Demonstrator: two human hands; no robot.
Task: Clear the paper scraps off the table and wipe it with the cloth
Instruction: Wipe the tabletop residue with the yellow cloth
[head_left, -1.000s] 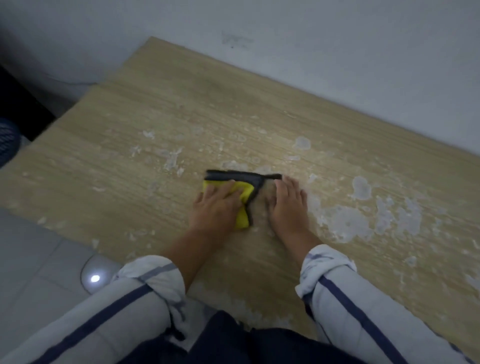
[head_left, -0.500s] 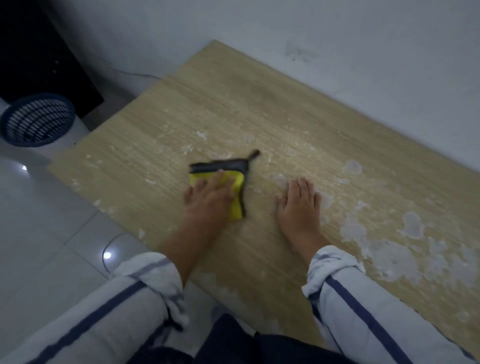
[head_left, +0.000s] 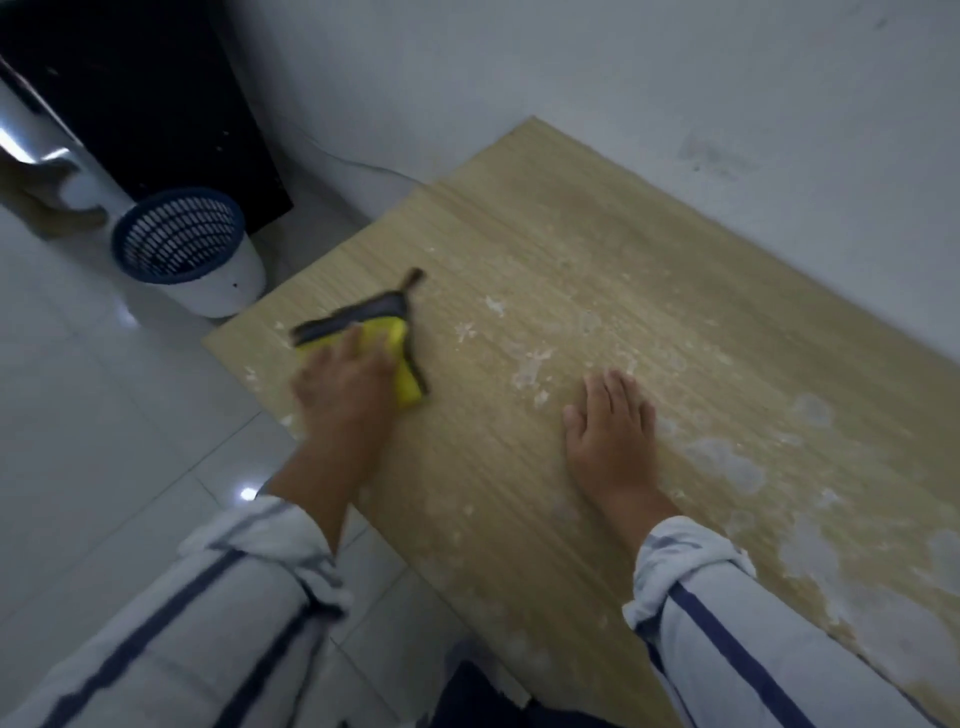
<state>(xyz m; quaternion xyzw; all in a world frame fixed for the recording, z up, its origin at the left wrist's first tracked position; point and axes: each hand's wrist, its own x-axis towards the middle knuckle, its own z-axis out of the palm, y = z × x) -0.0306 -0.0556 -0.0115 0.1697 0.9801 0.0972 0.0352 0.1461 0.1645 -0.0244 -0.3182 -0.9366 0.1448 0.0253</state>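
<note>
Head view: the left hand (head_left: 345, 379) lies on the yellow, dark-edged cloth (head_left: 401, 358) near the left end of the tabletop (head_left: 571, 218). Its fingers look flat and close together on the fabric, though blur hides the details. The right hand (head_left: 610, 431) rests palm-down on the bare wood to the right, well apart from the cloth, its fingers straight and nearly touching one another. Pale paper scraps (head_left: 527, 369) dot the wood between the two hands, and larger whitish patches (head_left: 727, 462) spread towards the right end. A blue-rimmed basket (head_left: 182, 244) stands on the floor (head_left: 104, 415) just beyond the left edge.

The wiping seems to be under way, with much left on the right. Done well, each stroke would press evenly, overlap the last one and drive the flecks towards the left edge by the basket, while the right hand braces.
</note>
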